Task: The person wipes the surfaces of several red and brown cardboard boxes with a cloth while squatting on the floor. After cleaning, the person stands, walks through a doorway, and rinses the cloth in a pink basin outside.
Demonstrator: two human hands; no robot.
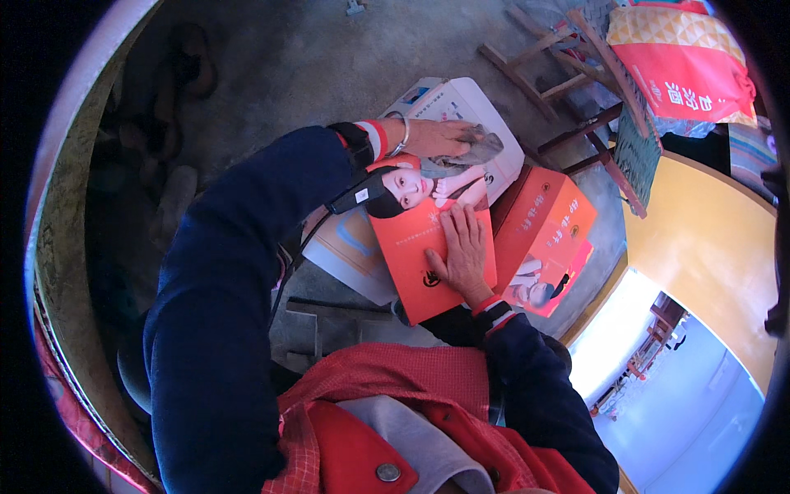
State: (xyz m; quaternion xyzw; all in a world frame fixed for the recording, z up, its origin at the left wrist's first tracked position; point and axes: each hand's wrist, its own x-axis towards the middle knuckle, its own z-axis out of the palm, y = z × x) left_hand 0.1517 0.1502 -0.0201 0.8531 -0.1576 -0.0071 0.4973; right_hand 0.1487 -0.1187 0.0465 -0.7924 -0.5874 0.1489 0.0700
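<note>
My left hand (438,137), with a metal bangle at its wrist, holds a bunched grey cloth (481,149) against the top of a flattened white printed carton (497,117). Flat on an orange printed cardboard piece (410,265) lies my right hand (461,244), its fingers slightly spread and pointing away from me. A person's portrait is printed on the orange cardboard. Beside it on the right is another orange printed box (546,216), partly under the first. Pale flattened cardboard (352,253) shows on the left, beneath the orange piece.
A wooden chair frame (608,139) stands at the upper right, near a red and patterned bag (685,74) bearing writing. A dark strap or cable (296,262) hangs by my left arm. Shoes (191,62) lie in shadow at the upper left. A yellow panel (703,241) is at the right.
</note>
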